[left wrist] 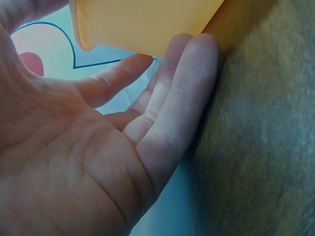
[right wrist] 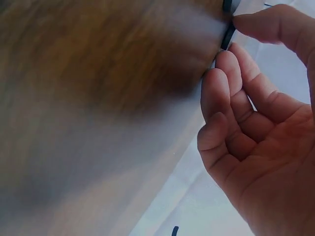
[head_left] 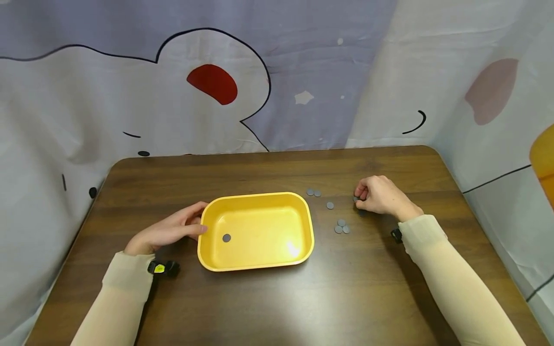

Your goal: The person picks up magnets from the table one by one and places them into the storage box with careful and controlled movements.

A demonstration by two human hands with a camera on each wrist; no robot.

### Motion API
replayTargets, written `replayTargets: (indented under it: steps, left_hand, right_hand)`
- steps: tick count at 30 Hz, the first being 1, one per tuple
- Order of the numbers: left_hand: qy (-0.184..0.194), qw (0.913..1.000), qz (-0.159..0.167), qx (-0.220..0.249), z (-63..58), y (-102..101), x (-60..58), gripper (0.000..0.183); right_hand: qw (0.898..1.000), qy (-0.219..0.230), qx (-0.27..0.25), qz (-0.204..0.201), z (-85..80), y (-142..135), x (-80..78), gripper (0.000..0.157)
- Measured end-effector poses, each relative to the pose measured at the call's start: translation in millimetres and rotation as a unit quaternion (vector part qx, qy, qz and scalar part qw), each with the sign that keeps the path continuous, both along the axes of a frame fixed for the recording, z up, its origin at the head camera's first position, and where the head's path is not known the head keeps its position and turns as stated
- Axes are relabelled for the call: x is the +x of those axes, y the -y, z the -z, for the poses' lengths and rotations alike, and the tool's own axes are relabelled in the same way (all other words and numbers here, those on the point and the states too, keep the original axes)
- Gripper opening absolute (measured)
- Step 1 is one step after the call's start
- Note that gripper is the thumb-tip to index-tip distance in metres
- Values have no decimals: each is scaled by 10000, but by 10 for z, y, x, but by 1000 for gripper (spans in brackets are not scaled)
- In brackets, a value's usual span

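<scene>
A yellow tray [head_left: 277, 264] with raised walls stands on the table, one small grey disc [head_left: 226, 238] on its floor. At its left end my left hand [head_left: 175, 229] grips the wall, thumb over the rim and the other fingers outside; in the left wrist view the fingertips [left wrist: 199, 46] meet the tray's outer wall [left wrist: 133, 24]. Far to the right, my right hand [head_left: 377, 194] is low over the table with a grey disc [head_left: 356, 199] at its fingertips. In the right wrist view that thin dark disc [right wrist: 228, 37] lies between thumb and fingers, held at its edges.
Between tray and right hand lie more grey discs: a pair [head_left: 318, 193] at the back, a single disc [head_left: 330, 205], and three clustered [head_left: 342, 223] nearer the front. A printed curtain [head_left: 303, 72] hangs behind the wooden table [head_left: 277, 307].
</scene>
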State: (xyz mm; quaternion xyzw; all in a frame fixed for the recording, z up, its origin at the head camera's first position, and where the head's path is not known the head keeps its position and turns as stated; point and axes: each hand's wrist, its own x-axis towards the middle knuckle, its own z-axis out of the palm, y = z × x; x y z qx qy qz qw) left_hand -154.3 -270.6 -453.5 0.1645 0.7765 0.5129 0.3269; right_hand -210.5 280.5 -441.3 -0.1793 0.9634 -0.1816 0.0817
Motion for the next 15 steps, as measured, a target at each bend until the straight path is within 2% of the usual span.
replayTargets:
  steps: [8,15]
  left_hand:
    - [-63,10000,-21,-49,-24,-2,20,55]
    - [-89,9998,-96,-120,4,-4,18,55]
  right_hand:
    - [9999,-64,-139,-23,8,59,-3,13]
    - [9983,-358,-425,-178,-125,278,-15,12]
